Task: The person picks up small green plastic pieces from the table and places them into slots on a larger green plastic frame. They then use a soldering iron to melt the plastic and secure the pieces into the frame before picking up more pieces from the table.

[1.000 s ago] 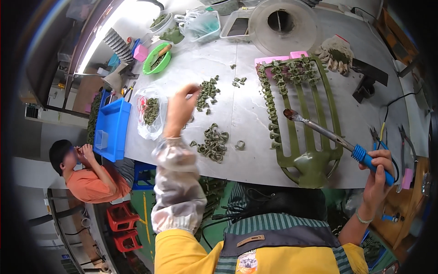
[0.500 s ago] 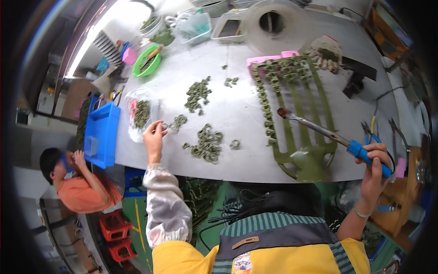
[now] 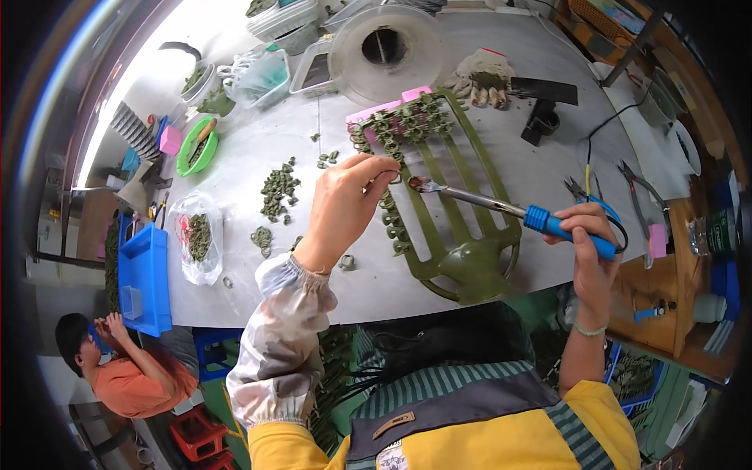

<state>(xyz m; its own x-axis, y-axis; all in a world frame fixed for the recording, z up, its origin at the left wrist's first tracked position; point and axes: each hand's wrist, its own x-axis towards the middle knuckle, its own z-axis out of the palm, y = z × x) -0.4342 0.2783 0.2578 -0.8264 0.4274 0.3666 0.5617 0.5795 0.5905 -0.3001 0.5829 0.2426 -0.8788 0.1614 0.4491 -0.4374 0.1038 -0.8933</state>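
Observation:
My right hand grips the blue handle of a soldering iron, whose brown-stained tip points left over a green slotted frame. Pinched between the thumb and fingertips of my left hand is a small ring, partly hidden, close to the iron's tip. Both hands are above the frame's left side. Rows of small green rings line its left bar, and more crowd its far end. That far end rests on a pink block. Part of a loose ring heap is hidden behind my left wrist.
Loose green pieces lie left of my arm, near a plastic bag of pieces. A glove and a black stand sit beyond the frame, pliers at right. A person in orange sits at far left.
My left hand has moved right, from beside the loose ring pile to the iron's tip, holding a ring. The whole view has shifted, so the table things appear farther left.

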